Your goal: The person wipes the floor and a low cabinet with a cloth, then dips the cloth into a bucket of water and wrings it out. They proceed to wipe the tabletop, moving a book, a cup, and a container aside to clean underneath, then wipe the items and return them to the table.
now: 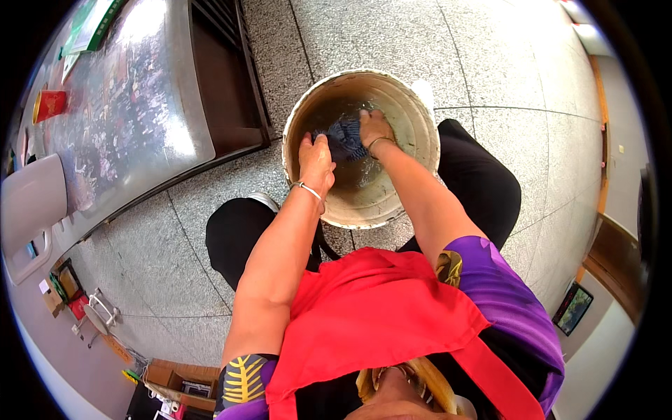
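A large off-white round bucket [386, 210] stands on the floor between my knees, with murky brownish water [362, 184] inside. In the water lies a wet dark blue cloth [346, 134], bunched and patterned with fine pale lines. My left hand [317, 163] grips the cloth's near-left side, thumb uppermost, a pale bracelet on the wrist. Opposite it, my right hand [375, 130] holds the right edge of the cloth, its fingers bent down and partly hidden. A thin bangle circles that wrist. The cloth's lower folds are lost in the water.
At the left stands a table [142, 105] with a glossy clear cover, bearing a red paper cup [50, 106] and a green box [97, 31]. A light plastic chair [34, 199] adjoins it. Speckled tile floor [504, 79] surrounds the bucket. A pedestal fan [100, 315] is at lower left.
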{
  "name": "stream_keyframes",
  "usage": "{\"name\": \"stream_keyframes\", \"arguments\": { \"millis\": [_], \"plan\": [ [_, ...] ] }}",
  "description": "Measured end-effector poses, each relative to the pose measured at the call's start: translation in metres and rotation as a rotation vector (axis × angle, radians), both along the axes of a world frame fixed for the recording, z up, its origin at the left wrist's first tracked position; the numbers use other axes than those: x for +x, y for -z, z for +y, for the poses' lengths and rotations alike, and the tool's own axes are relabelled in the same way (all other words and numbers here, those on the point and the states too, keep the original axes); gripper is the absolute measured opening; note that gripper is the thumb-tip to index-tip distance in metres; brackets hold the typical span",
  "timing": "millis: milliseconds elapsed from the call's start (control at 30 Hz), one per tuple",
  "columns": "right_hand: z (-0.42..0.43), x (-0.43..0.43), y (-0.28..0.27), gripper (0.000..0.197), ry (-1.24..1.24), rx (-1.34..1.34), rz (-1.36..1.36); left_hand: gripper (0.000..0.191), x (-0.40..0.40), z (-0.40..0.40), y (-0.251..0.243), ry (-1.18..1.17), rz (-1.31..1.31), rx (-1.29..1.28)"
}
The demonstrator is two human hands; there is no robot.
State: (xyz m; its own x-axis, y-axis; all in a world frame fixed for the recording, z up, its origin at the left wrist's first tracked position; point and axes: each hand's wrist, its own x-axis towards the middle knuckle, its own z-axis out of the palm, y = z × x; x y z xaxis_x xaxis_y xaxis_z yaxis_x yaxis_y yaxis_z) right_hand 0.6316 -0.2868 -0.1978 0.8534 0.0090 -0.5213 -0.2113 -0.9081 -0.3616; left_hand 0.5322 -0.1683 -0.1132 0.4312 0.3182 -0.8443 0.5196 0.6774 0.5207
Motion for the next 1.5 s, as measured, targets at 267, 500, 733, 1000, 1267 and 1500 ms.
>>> {"name": "stream_keyframes", "arguments": {
  "millis": [267, 500, 733, 1000, 1267, 1500],
  "plan": [
    [-0.019, -0.056, 0.088, 0.036, -0.778, 0.028, 0.173, 0.072, 0.001, -0.007, 0.000, 0.188, -0.016, 0.079],
    [-0.019, -0.022, 0.049, 0.028, -0.017, 0.062, -0.059, 0.061, -0.001, -0.003, -0.014, 0.155, -0.067, -0.033],
    [-0.011, -0.022, 0.016, 0.028, -0.541, -0.224, 0.317, 0.053, -0.011, -0.002, -0.018, 0.155, -0.098, 0.016],
    [-0.005, -0.027, -0.014, 0.025, -0.299, 0.365, 0.180, 0.067, -0.012, 0.000, 0.002, 0.410, -0.150, 0.157],
    [0.003, -0.043, -0.170, 0.013, 0.178, 0.948, 0.607, 0.073, -0.042, -0.017, -0.025, 0.531, -0.419, 0.188],
    [-0.029, -0.036, -0.182, 0.025, 0.471, 1.295, 0.468, 0.033, -0.036, -0.006, -0.021, 0.407, -0.352, 0.127]
  ]
}}
